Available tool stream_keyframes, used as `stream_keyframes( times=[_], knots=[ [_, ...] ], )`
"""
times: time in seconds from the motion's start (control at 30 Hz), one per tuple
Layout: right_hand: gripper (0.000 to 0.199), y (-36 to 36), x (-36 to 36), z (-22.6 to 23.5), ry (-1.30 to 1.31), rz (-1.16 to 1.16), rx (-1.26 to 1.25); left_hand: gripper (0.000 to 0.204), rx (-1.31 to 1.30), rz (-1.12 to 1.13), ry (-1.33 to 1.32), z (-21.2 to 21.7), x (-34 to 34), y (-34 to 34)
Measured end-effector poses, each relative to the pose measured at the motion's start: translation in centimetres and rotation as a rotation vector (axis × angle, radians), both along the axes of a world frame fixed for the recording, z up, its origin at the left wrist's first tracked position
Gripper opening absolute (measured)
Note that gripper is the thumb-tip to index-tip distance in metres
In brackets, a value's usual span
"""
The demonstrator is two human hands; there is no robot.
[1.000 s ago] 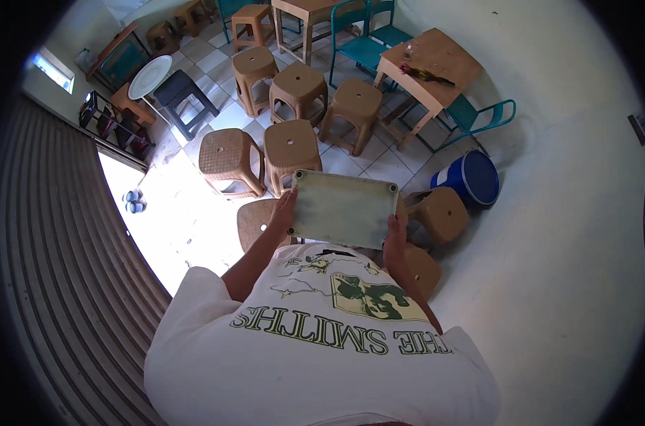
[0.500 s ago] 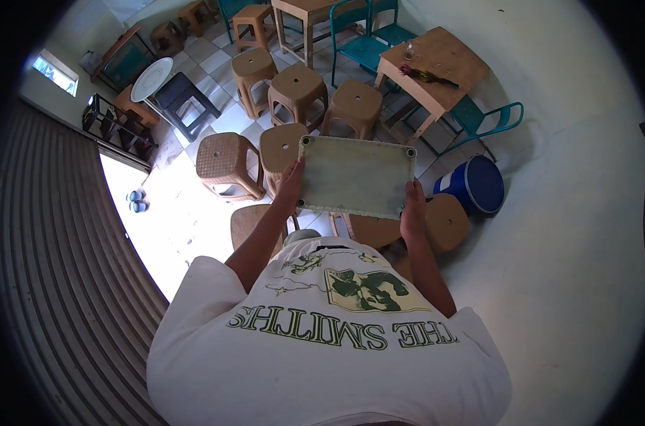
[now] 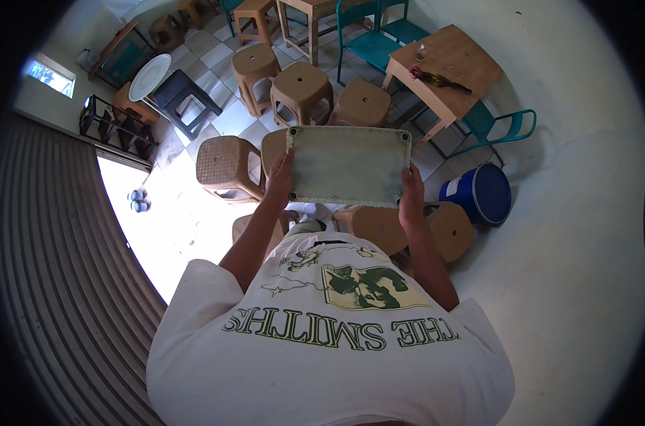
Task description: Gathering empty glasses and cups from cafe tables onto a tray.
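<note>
In front of my body I hold a flat rectangular pale grey-green panel (image 3: 348,166) with a rough whitish edge and dark round spots at its corners. I cannot tell what kind of thing it is. My left hand (image 3: 280,176) grips its left short side, and my right hand (image 3: 410,195) grips the right one. Both thumbs lie along the edges, while the other fingers are mostly hidden behind the panel. Beneath and beyond it are brown plastic stools, one woven-patterned stool (image 3: 223,165) to the left and another stool (image 3: 363,105) just past its far edge.
A blue drum (image 3: 487,193) stands at the right by the wall. Farther right is a wooden table (image 3: 471,64) with a dried flower bunch (image 3: 436,79) and teal chairs (image 3: 489,128). At left are a dark stool (image 3: 187,99), a round white-topped table (image 3: 150,77), slippers (image 3: 138,201) and a ribbed shutter (image 3: 59,248).
The panel has shifted a little left and away from my body, with both hands still on it. The room has shifted slightly in view.
</note>
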State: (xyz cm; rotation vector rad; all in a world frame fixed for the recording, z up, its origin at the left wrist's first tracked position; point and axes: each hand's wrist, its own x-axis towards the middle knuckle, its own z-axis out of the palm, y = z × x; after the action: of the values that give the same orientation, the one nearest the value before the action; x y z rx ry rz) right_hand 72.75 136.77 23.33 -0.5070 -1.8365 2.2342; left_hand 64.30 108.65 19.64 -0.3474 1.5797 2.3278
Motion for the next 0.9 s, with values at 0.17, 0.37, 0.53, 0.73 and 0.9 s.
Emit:
stream_keyframes(
  times=[0.17, 0.37, 0.53, 0.73, 0.9],
  knots=[
    [0.041, -0.3, -5.4, 0.1, -0.002, 0.002, 0.003, 0.037, 0.010, -0.031, 0.007, 0.9, -5.7, -0.2],
    [0.040, -1.4, -11.9, 1.1, 0.054, -0.014, -0.007, 0.037, 0.037, -0.045, -0.002, 1.4, -13.2, -0.6],
    [0.036, -2.7, -15.9, 1.0, 0.044, -0.088, 0.015, 0.038, 0.039, -0.076, 0.011, 1.7, -17.9, -1.2],
    [0.043, -3.8, -18.8, -0.3, 0.020, -0.082, -0.006, 0.054, -0.024, -0.160, 0.006, -0.1, -21.2, -3.0],
    [0.044, -4.1, -19.6, -0.9, 0.009, -0.101, 0.024, 0.042, -0.007, -0.091, 0.004, -1.5, -21.9, -3.1]
  ],
)
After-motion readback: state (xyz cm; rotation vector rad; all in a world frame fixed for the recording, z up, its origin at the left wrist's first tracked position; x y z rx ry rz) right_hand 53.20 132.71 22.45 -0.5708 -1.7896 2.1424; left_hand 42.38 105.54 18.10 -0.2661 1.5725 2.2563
